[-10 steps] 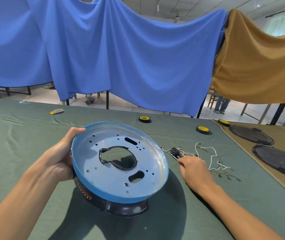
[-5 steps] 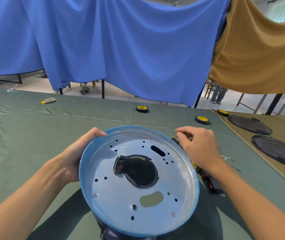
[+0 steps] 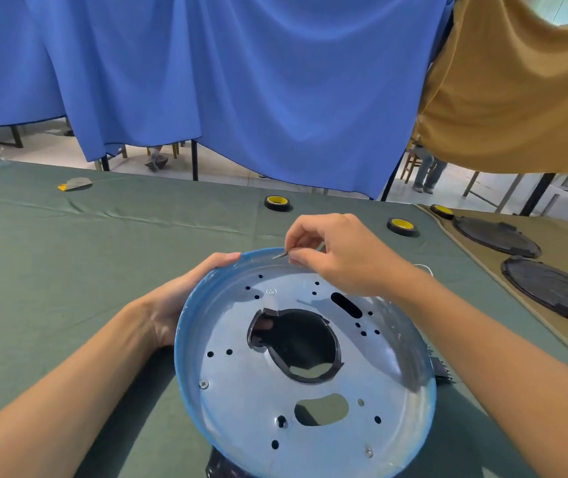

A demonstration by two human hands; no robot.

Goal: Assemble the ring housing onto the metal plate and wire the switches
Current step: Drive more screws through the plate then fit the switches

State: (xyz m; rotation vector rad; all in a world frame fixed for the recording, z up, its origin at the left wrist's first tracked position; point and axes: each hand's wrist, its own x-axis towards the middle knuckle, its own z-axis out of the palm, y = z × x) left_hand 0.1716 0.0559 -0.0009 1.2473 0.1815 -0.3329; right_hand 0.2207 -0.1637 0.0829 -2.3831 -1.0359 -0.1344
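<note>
Two bare hands over a green-clothed table (image 3: 68, 270), left hand (image 3: 175, 301) gripping the round blue-rimmed metal plate (image 3: 303, 381) at its edge, right hand (image 3: 337, 257) pinching a thin metal pin (image 3: 280, 255) above the far rim.

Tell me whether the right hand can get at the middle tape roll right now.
Probably yes: the tape roll lies on bare cloth just beyond the right hand, nothing between them. It pinches a thin metal pin, though, so its grip is taken.

Bright, even daylight, probably from upper right, soft shadows under the forearms on the green tablecloth (image 3: 68, 257), sheen on the metal plate (image 3: 241, 391), fisheye bending at edges.
</note>
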